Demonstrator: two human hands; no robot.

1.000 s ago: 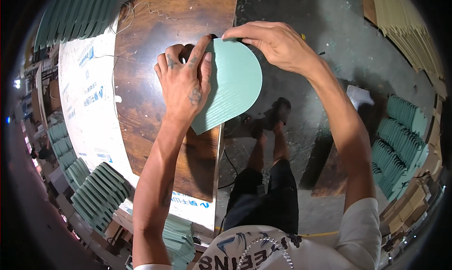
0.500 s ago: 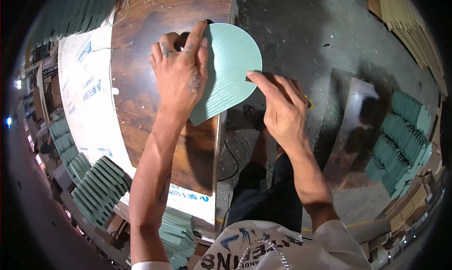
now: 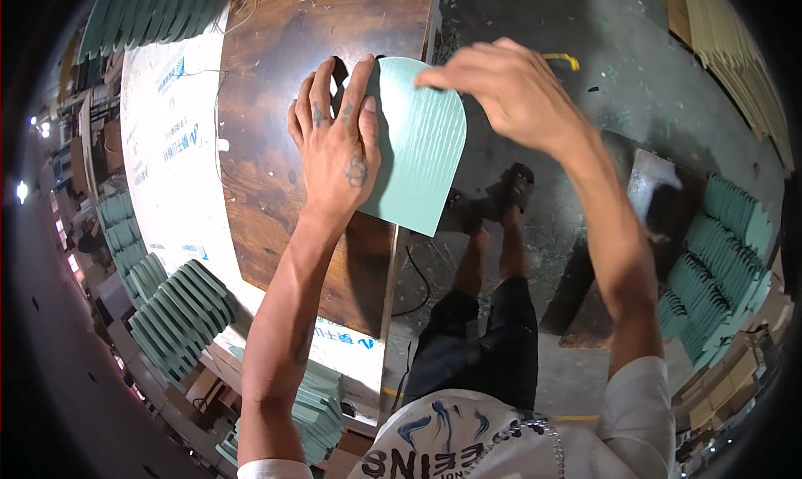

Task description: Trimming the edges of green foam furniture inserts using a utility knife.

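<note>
A mint-green panel [image 3: 422, 145] with one rounded end and a straight end lies on the brown wood-patterned tabletop [image 3: 276, 145], overhanging its right edge. My left hand [image 3: 338, 141] grips the panel along its left side, thumb against it and fingers stretched forward. A dark looped piece [image 3: 339, 71] shows partly beneath those fingers; its kind is hidden. Over the panel's far right curve is my right hand [image 3: 514, 91], blurred, fingers closed around a tool with a yellow end [image 3: 564, 59]. Most of the tool is hidden by the hand.
Stacks of green slats or panels stand at left [image 3: 180, 316], far left [image 3: 154, 15] and right [image 3: 714, 266]. A dark board [image 3: 618, 253] lies on the scrap-strewn grey floor, and pale panels [image 3: 735, 53] lean at far right. A black cable [image 3: 424, 291] hangs near the table edge.
The panel has turned, its straight end swinging right toward me. My right hand has moved forward and up along the rounded edge, the yellow tool end with it. My left hand stays on the panel.
</note>
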